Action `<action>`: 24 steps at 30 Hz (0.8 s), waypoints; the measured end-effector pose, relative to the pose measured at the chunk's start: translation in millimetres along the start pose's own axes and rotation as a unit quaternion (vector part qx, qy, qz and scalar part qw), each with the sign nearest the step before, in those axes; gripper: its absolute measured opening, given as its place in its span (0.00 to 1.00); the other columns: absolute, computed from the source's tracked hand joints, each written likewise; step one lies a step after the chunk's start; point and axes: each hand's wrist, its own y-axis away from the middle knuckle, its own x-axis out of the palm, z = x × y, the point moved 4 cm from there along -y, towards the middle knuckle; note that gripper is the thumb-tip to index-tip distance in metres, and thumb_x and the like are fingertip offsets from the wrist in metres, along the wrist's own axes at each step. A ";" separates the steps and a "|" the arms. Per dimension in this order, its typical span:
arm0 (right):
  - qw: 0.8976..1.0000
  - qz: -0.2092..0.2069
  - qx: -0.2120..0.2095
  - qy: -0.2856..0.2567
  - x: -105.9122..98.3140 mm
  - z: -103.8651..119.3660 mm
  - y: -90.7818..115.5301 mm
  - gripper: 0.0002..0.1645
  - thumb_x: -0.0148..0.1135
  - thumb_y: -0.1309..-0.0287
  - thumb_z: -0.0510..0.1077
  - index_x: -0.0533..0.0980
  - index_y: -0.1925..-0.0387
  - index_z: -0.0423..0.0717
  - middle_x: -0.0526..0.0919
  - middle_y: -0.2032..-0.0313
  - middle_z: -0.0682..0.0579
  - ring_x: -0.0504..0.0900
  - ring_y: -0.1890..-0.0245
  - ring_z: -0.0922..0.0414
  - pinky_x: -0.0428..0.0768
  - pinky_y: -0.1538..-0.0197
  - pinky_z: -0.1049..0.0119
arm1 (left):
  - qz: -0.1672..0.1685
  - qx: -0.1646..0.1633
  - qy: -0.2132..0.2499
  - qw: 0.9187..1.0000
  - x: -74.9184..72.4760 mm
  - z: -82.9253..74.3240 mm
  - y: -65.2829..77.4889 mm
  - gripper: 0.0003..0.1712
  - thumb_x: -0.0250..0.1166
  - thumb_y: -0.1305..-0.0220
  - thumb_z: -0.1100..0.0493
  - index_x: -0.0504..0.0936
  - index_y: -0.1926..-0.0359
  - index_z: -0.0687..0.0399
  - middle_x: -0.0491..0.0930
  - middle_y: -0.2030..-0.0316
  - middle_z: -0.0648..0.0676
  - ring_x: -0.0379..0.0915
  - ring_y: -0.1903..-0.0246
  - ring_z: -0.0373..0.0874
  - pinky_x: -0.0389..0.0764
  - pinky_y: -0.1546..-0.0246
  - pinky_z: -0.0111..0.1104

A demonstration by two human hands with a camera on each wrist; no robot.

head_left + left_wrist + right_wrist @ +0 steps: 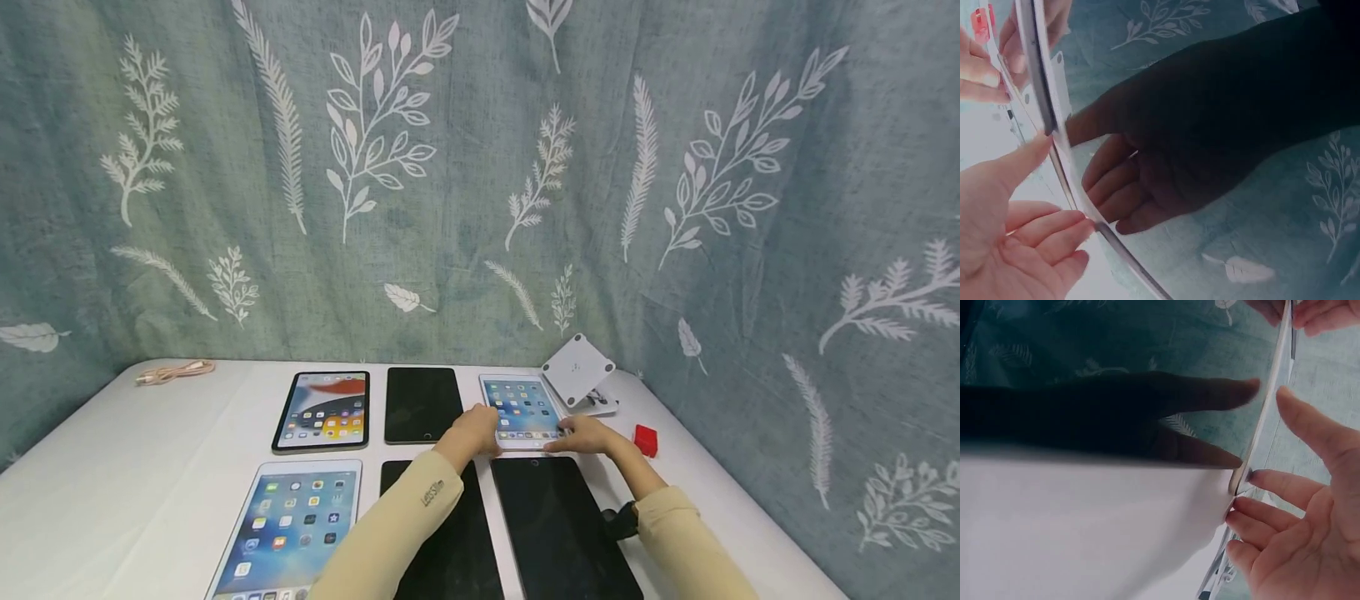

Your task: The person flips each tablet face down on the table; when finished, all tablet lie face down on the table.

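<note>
A white tablet (520, 404) with a lit home screen lies in the back row at the right. My left hand (476, 429) holds its near left corner, fingers along the side. At the near right corner, my right hand (587, 435) holds it, thumb at the front edge. Both wrist views show the left hand (1013, 234) and right hand (1307, 506) with thumb and fingertips at thin tablet edges; dark screens mirror them. Just in front lies a large black tablet (558, 517). Beside it, the left sleeve partly covers another black tablet (457, 542).
A silver stand (577, 371) stands behind the right hand, with a small red object (646, 441) nearby. To the left are a dark-framed tablet (322, 410), a smaller black tablet (422, 404) and a large white tablet (292, 525). A coiled cable (175, 372) lies far left.
</note>
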 end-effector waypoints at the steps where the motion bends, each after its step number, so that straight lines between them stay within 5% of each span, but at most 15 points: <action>1: 1.000 -0.002 0.005 -0.007 -1.3 0.0 -0.3 0.42 0.68 0.49 0.54 0.70 0.42 0.27 0.75 0.45 0.32 0.75 0.52 0.45 0.74 0.46 0.47 | 0.005 0.006 -0.007 1.000 -0.1 -1.9 -0.5 0.21 0.76 0.50 0.54 0.81 0.57 0.59 0.81 0.58 0.58 0.77 0.63 0.47 0.79 0.60 0.38; 10: 0.999 0.001 0.041 -0.035 1.3 -1.6 -6.1 0.24 0.70 0.52 0.47 0.75 0.64 0.30 0.74 0.70 0.47 0.68 0.70 0.55 0.68 0.66 0.66 | 0.007 0.042 -0.051 0.998 5.0 -18.5 0.6 0.09 0.72 0.46 0.57 0.85 0.67 0.57 0.84 0.62 0.56 0.74 0.69 0.43 0.78 0.63 0.34; 15: 0.991 -0.017 0.079 -0.108 3.3 -2.3 -11.0 0.23 0.72 0.56 0.44 0.74 0.66 0.30 0.70 0.71 0.49 0.66 0.69 0.55 0.66 0.65 0.66 | -0.006 0.035 -0.042 0.998 5.9 -20.5 0.7 0.05 0.70 0.46 0.63 0.84 0.67 0.58 0.84 0.62 0.56 0.75 0.68 0.44 0.78 0.63 0.34; 18: 0.974 -0.014 0.111 -0.198 3.0 -3.6 -12.1 0.32 0.71 0.55 0.42 0.70 0.53 0.25 0.73 0.56 0.39 0.71 0.54 0.47 0.72 0.46 0.55 | -0.011 0.029 -0.032 0.999 5.6 -20.0 0.2 0.05 0.68 0.47 0.66 0.84 0.66 0.59 0.83 0.61 0.57 0.76 0.65 0.46 0.79 0.61 0.35; 20: 0.955 -0.011 0.135 -0.264 2.4 -5.8 -11.4 0.41 0.68 0.53 0.41 0.61 0.42 0.23 0.65 0.41 0.32 0.64 0.40 0.40 0.62 0.33 0.44 | -0.010 0.026 -0.024 0.999 6.2 -19.2 -1.1 0.06 0.68 0.47 0.67 0.83 0.66 0.59 0.82 0.60 0.58 0.76 0.65 0.46 0.79 0.60 0.35; 24: 0.915 -0.018 0.159 -0.370 -1.2 -9.6 -9.8 0.46 0.62 0.45 0.40 0.50 0.34 0.23 0.56 0.33 0.31 0.55 0.31 0.39 0.53 0.28 0.42 | -0.009 0.026 -0.006 1.000 6.3 -18.3 -3.4 0.10 0.72 0.49 0.63 0.82 0.65 0.60 0.82 0.62 0.57 0.74 0.66 0.46 0.78 0.61 0.34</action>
